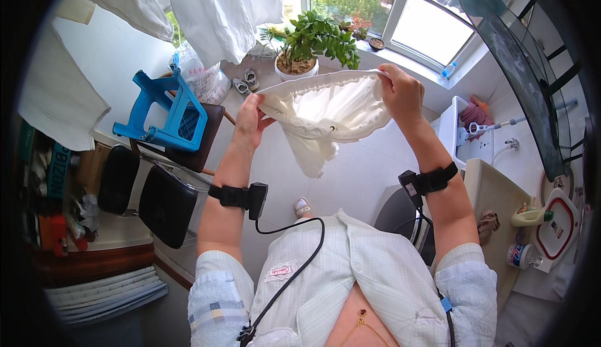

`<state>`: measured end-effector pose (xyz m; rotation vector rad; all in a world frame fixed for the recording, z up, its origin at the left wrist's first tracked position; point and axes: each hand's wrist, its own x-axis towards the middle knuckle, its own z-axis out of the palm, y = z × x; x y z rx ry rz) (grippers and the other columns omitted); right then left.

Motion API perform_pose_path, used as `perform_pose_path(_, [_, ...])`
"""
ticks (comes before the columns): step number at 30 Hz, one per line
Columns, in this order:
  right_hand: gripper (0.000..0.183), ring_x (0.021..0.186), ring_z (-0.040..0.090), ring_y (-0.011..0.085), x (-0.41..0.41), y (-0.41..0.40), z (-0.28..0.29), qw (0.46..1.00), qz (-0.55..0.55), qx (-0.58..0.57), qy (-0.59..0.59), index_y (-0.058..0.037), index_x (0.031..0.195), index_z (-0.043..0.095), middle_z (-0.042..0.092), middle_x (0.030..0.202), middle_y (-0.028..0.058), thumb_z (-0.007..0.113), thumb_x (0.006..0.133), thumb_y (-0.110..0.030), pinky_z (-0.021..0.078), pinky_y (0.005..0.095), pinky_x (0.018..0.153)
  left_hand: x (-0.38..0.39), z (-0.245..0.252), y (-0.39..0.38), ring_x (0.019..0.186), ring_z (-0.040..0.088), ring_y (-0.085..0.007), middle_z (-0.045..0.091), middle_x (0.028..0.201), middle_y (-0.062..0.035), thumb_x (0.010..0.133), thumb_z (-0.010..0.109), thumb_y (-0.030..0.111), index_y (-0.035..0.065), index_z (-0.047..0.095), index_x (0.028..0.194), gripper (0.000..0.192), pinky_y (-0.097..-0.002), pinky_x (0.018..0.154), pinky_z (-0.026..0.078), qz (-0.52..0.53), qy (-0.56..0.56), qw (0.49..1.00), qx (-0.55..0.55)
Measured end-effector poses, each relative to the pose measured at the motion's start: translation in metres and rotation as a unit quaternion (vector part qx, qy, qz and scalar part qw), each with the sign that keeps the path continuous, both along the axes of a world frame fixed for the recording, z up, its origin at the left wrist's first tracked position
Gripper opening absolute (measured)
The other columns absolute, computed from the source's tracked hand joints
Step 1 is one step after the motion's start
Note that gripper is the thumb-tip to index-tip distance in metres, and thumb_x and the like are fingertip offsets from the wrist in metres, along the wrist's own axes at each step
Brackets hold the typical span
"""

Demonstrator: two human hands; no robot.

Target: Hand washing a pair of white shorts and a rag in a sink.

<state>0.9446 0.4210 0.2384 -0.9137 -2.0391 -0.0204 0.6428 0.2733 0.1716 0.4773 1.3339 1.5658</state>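
Observation:
Stretched between my two hands is a white garment with a gathered elastic waistband, its opening turned up towards me. My left hand pinches the band at its left end. At the right end, my right hand grips the band in closed fingers. A small dark ring, perhaps an eyelet, shows on the near side of the band. The lower cloth hangs in folds above the pale floor, and its far part is hidden behind the band.
White laundry hangs at upper left. Below it, a blue plastic stool lies on a dark-seated chair, near black chairs. A potted plant stands beyond the garment. A counter and a white sink are at right.

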Motion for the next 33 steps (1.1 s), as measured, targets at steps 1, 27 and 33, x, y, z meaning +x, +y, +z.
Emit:
perform_pose_path(1, [0.010, 0.074, 0.071, 0.0299, -0.005, 0.004, 0.000, 1.000, -0.009, 0.000, 0.019, -0.0118, 0.097, 0.071, 0.072, 0.080, 0.0094, 0.070, 0.088, -0.016, 0.0533, 0.0381, 0.065, -0.007, 0.006, 0.004, 0.102, 0.062, -0.0199, 0.061, 0.111, -0.0065, 0.097, 0.045, 0.024, 0.0074, 0.054, 0.115, 0.026, -0.0416, 0.086, 0.056, -0.022, 0.014, 1.000, 0.014])
perform_pose_path(27, [0.021, 0.088, 0.068, 0.0311, -0.163, 0.047, -0.094, 0.981, 0.121, -0.113, -0.105, -0.0106, 0.099, 0.071, 0.070, 0.089, 0.0062, 0.069, 0.078, -0.009, 0.0530, 0.0420, 0.080, -0.103, 0.093, 0.023, 0.095, 0.069, -0.0230, 0.068, 0.104, -0.0121, 0.097, 0.051, 0.001, 0.0034, 0.063, 0.114, 0.021, -0.0346, 0.086, 0.058, 0.095, -0.083, 0.972, 0.198])
perform_pose_path(33, [0.017, 0.088, 0.071, 0.0225, -0.159, 0.090, -0.077, 0.747, 0.106, -0.644, -0.125, -0.0047, 0.098, 0.073, 0.073, 0.096, 0.0123, 0.072, 0.084, -0.014, 0.0584, 0.0329, 0.073, -0.101, 0.103, 0.023, 0.095, 0.068, -0.0224, 0.068, 0.101, -0.0111, 0.093, 0.051, -0.005, 0.0030, 0.063, 0.111, 0.023, -0.0348, 0.088, 0.057, 0.221, -0.004, 0.965, 0.144])
